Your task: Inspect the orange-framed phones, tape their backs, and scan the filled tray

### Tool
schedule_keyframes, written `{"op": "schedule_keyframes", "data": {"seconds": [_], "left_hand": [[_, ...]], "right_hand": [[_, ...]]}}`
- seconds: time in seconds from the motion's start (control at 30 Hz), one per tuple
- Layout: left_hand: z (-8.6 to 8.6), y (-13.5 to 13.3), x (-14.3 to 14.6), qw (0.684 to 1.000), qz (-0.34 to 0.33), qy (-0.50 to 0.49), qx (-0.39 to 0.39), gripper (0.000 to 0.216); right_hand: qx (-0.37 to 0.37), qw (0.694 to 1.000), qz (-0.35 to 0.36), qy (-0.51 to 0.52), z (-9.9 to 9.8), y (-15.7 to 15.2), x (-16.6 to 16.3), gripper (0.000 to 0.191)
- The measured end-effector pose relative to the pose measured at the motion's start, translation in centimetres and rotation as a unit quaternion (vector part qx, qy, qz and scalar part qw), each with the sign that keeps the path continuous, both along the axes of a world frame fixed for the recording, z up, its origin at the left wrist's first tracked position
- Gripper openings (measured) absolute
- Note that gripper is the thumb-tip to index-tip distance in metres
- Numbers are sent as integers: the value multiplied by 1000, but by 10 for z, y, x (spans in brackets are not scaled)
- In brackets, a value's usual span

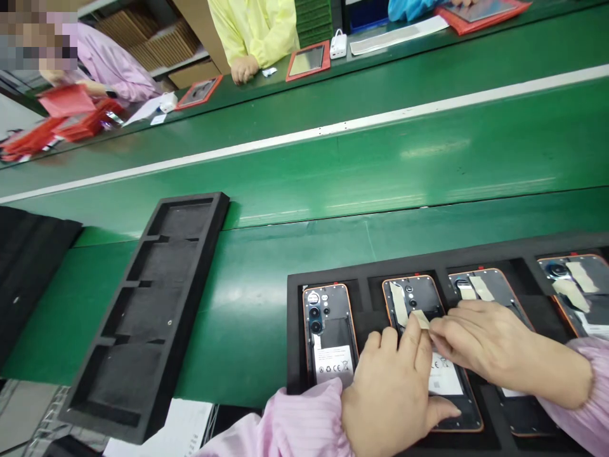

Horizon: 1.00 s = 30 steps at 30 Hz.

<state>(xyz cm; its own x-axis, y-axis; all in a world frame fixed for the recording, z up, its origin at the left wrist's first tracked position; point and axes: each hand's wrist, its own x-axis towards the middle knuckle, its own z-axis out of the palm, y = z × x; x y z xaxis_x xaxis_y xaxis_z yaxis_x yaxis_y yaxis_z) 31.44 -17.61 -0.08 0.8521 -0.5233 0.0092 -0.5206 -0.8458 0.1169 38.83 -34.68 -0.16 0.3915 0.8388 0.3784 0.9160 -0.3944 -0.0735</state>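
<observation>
My left hand (387, 397) lies over an orange-edged phone (423, 292) with its back cover off, the thumb spread and the fingertips close to the camera area. My right hand (495, 343) pinches the end of a short beige tape strip (420, 319) on that phone. Another strip of tape (398, 303) runs along its upper left. To the left, a phone (339, 327) has bare camera lenses and a white battery label. On the right, a third phone (495, 285) and a fourth phone (571, 285) carry tape pieces by their cameras. My fingers partly hide the middle phone.
The phones sit in a black foam tray (295, 330). An unfilled foam tray (190, 298) stands at left near stacked black foam (33, 266). Across the green conveyor (333, 171), co-workers in yellow (254, 28), pink and blue sleeves sit by red pouches (308, 60).
</observation>
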Motion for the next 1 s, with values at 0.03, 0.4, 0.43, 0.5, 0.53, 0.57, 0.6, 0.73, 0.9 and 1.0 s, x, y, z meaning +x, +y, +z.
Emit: {"op": "schedule_keyframes", "data": {"seconds": [0.03,0.4,0.43,0.5,0.53,0.57,0.6,0.73,0.9,1.0], "left_hand": [[0,0,0,1000,2,-1,-1,80],[1,-1,2,1000,9,-5,-18,80],[1,-1,2,1000,9,-5,-18,80],[2,-2,1,1000,7,-4,-14,79],[1,-2,1,1000,4,-3,-12,78],[1,-2,0,1000,1,0,-7,77],[0,-1,0,1000,-3,4,-2,77],[-2,2,1,999,-14,32,19,77],[7,1,6,999,-12,40,34,68],[16,-12,4,1000,-27,-5,15,60]], "right_hand": [[-4,1000,11,4,2,-2,-1,23],[27,994,-101,-16,-1,11,20,16],[19,993,-114,-24,-2,12,24,18],[13,989,-144,-36,-6,15,30,21],[9,987,-157,-34,-8,17,33,22],[3,985,-169,-23,-10,18,36,22],[-3,983,-181,-9,-10,19,39,20],[0,973,-229,43,-1,8,50,14],[6,936,-321,141,30,-43,55,16],[-41,899,-350,260,35,-69,51,15]]}}
